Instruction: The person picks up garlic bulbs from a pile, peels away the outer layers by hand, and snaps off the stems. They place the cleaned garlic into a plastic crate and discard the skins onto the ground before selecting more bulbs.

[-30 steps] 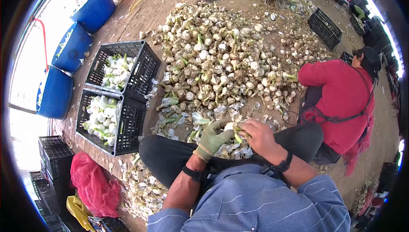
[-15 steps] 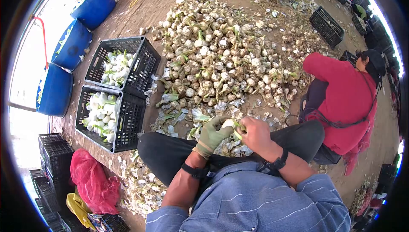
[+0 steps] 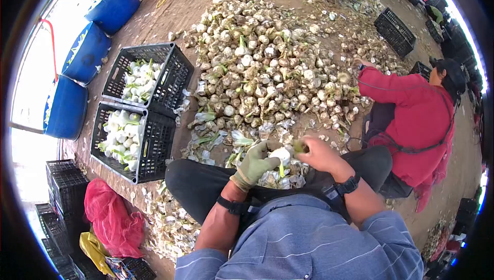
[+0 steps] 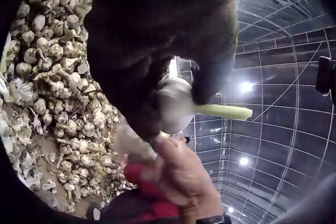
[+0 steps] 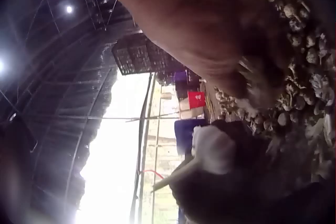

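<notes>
In the head view, my gloved left hand (image 3: 254, 167) grips a peeled white garlic bulb (image 3: 280, 154) low over my lap. A short green stem sticks out from it, also plain in the left wrist view, where the garlic bulb (image 4: 176, 100) sits between dark gloved fingers. Just right of the bulb, my bare right hand (image 3: 323, 155) pinches a blurred brownish strip of garlic skin (image 3: 298, 146), apart from the bulb. The right wrist view shows the white garlic bulb (image 5: 215, 150) below that hand. Ahead spreads a large heap of unpeeled garlic (image 3: 262, 69).
Two black crates (image 3: 158, 149) of peeled garlic stand on the left. Blue tubs (image 3: 69, 110) line the left wall. A person in red (image 3: 411, 120) sits close on my right, one arm out to the heap. Loose garlic skins (image 3: 170, 228) litter the ground.
My right hand has moved right, away from the bulb, drawing skin off; more of the white bulb shows. The left hand stays put. The person in red has stretched an arm toward the heap.
</notes>
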Tool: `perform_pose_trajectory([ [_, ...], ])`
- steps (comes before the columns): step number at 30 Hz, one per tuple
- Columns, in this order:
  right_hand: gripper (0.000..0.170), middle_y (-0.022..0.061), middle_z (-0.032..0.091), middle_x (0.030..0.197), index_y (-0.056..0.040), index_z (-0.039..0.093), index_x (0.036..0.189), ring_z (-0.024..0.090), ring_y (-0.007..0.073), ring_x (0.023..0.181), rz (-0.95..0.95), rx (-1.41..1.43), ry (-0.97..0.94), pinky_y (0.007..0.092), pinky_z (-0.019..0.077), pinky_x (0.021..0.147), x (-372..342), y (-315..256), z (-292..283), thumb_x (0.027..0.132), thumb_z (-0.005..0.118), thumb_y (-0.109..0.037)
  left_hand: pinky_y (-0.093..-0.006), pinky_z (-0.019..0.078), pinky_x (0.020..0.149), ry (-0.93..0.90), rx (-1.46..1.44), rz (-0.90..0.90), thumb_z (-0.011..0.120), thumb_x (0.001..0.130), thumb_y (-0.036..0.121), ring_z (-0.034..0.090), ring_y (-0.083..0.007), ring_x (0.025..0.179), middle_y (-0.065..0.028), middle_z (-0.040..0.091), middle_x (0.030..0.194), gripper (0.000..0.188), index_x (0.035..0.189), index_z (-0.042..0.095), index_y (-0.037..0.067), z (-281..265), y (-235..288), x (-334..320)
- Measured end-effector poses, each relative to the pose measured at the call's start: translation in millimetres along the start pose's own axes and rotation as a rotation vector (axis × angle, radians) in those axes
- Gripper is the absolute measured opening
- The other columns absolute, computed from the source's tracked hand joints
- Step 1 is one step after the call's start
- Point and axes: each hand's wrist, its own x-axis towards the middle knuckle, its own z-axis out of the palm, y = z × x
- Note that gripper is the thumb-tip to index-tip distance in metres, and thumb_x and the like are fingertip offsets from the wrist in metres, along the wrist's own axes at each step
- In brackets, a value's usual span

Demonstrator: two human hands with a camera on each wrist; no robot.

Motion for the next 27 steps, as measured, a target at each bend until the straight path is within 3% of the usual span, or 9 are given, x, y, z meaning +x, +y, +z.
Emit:
perform_pose_trajectory([
  [1,0.025,0.0159,0.065,0.094,0.0027,0.064,0.104,0.063,0.0284,0.085,-0.150,-0.133,-0.062,0.0374,0.0502,0.079,-2.5,-2.7,-1.3,0.086,0.065,-0.016,-0.0254,0.0505,0.081,0.022,0.012,0.003,0.067,0.081,0.009,0.061,-0.0113,0.092,-0.0057,0.066,0.107,0.042,0.121,0.060,-0.003,1.8,0.3,1.4],
  [2,0.028,0.0192,0.063,0.103,0.0026,0.065,0.104,0.059,0.0350,0.097,-0.057,0.008,-0.046,0.0393,0.0460,0.088,-3.0,-7.3,-1.2,0.085,0.068,-0.018,-0.0244,0.0507,0.079,0.031,0.023,0.033,0.069,0.080,0.009,0.061,-0.0102,0.091,-0.0061,0.066,0.106,0.046,0.123,0.060,-0.003,2.3,-0.2,2.5],
  [5,0.034,0.0190,0.064,0.099,0.0001,0.066,0.104,0.063,0.0377,0.092,-0.016,0.038,-0.055,0.0425,0.0488,0.082,-3.2,-35.6,-8.6,0.085,0.070,-0.027,-0.0250,0.0509,0.080,0.006,0.096,0.044,0.071,0.079,0.009,0.061,-0.0104,0.092,-0.0059,0.066,0.107,0.048,0.124,0.059,-0.004,4.6,2.9,0.3],
  [8,0.027,0.0171,0.064,0.094,-0.0007,0.066,0.102,0.062,0.0376,0.087,-0.071,-0.031,-0.124,0.0436,0.0487,0.074,-1.2,-40.9,-5.1,0.086,0.070,-0.022,-0.0248,0.0510,0.081,-0.002,0.063,0.047,0.072,0.078,0.008,0.061,-0.0102,0.094,-0.0061,0.066,0.108,0.050,0.125,0.059,-0.004,4.6,-1.8,1.2],
  [11,0.020,0.0156,0.063,0.089,-0.0020,0.065,0.098,0.062,0.0366,0.083,-0.204,-0.152,-0.131,0.0441,0.0486,0.070,1.1,-40.6,-4.2,0.085,0.068,-0.018,-0.0247,0.0509,0.082,0.005,0.314,0.115,0.070,0.080,0.007,0.062,-0.0111,0.096,-0.0062,0.066,0.110,0.050,0.127,0.058,-0.004,1.2,-0.9,1.5],
  [14,0.016,0.0153,0.062,0.083,-0.0040,0.064,0.095,0.063,0.0357,0.080,-0.283,-0.266,-0.110,0.0454,0.0484,0.068,0.9,-38.4,-0.5,0.085,0.067,-0.016,-0.0277,0.0491,0.092,0.000,0.178,-0.002,0.066,0.078,0.008,0.062,-0.0131,0.104,-0.0086,0.065,0.118,0.055,0.131,0.056,-0.003,9.0,13.6,-3.3],
  [18,0.019,0.0162,0.061,0.080,-0.0035,0.063,0.096,0.063,0.0362,0.079,-0.308,-0.286,-0.076,0.0459,0.0483,0.067,1.6,-33.3,1.1,0.084,0.067,-0.018,-0.0285,0.0509,0.091,-0.038,0.174,0.006,0.066,0.079,0.006,0.062,-0.0140,0.104,-0.0098,0.064,0.119,0.060,0.136,0.051,-0.002,12.4,9.2,-3.4],
  [21,0.024,0.0165,0.064,0.082,-0.0001,0.062,0.095,0.062,0.0379,0.078,-0.072,-0.207,-0.027,0.0443,0.0483,0.067,4.6,-29.7,-3.9,0.083,0.067,-0.020,-0.0289,0.0517,0.090,-0.079,0.258,0.037,0.066,0.079,0.004,0.062,-0.0146,0.105,-0.0096,0.062,0.120,0.064,0.140,0.046,-0.002,15.9,11.4,-0.5],
  [27,0.025,0.0160,0.062,0.079,0.0025,0.062,0.097,0.057,0.0235,0.068,0.130,0.256,0.164,0.0382,0.0464,0.066,-7.5,-18.2,20.7,0.089,0.065,-0.020,-0.0279,0.0518,0.086,-0.022,0.068,0.150,0.071,0.080,0.009,0.062,-0.0125,0.097,-0.0058,0.064,0.109,0.064,0.138,0.047,-0.001,13.0,-2.2,6.0],
])
